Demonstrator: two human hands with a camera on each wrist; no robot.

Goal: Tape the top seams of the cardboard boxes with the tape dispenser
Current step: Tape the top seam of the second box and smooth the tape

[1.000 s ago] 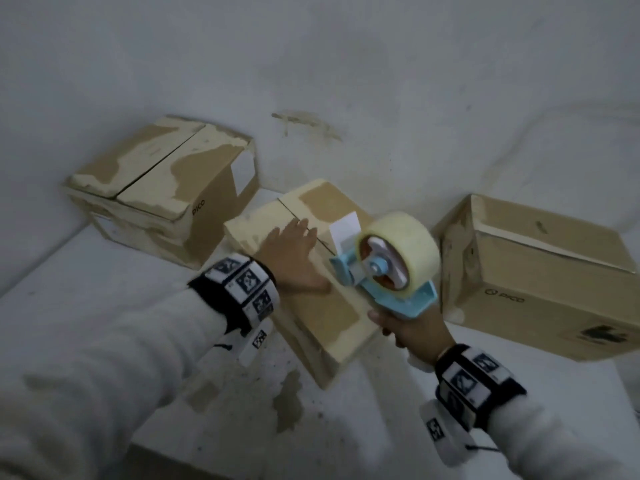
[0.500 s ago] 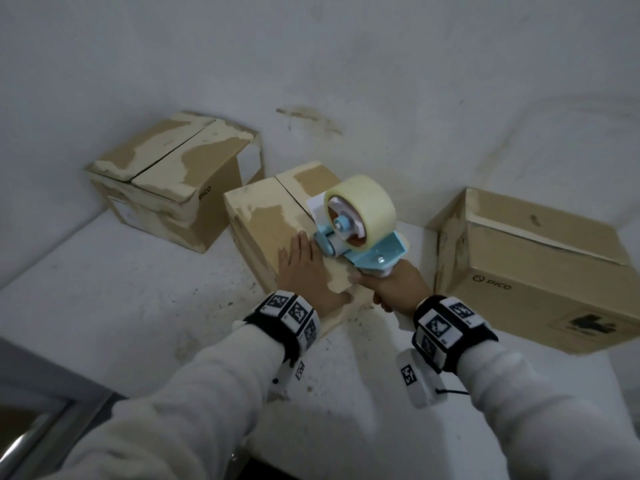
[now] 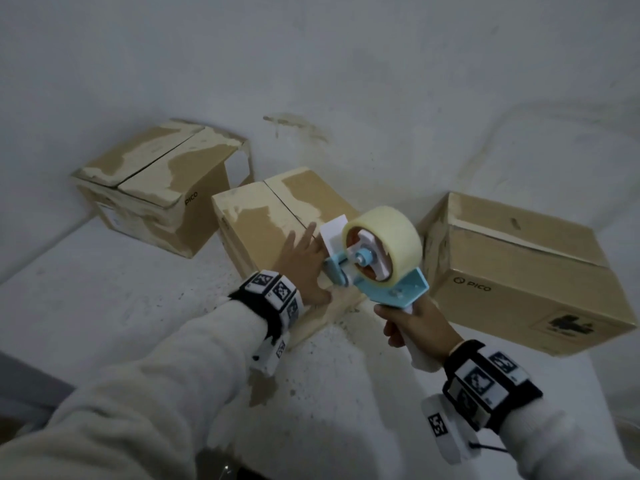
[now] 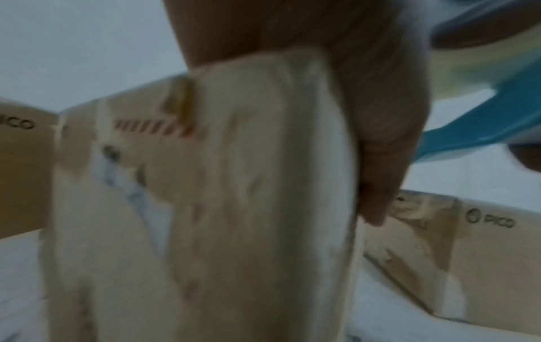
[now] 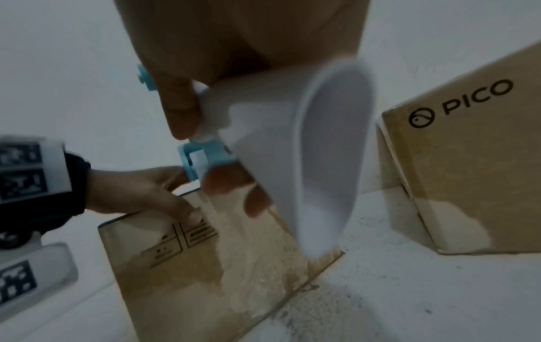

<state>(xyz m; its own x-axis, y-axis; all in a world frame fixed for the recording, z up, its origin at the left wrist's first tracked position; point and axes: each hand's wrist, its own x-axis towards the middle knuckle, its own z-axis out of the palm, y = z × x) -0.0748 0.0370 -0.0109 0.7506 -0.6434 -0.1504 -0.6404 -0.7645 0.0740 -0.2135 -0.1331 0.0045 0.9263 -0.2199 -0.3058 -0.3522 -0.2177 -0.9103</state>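
cardboard box (image 3: 277,216) under left hand (image 3: 303,268)

We see three brown, scuffed boxes with top flaps closed. The middle box (image 3: 277,216) shows a dark untaped seam (image 3: 287,209) along its top. The left box (image 3: 162,188) sits just behind-left of it, the right box (image 3: 526,271) near its right. The blue dispenser (image 3: 377,268), carrying a pale tape roll (image 3: 391,233), hangs over the middle box's near end.

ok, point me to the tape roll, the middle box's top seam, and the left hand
tape roll (image 3: 391,237), head view, outer wound face.
middle box's top seam (image 3: 284,202), head view, gap between the flaps.
left hand (image 3: 301,268), head view, back of the hand.
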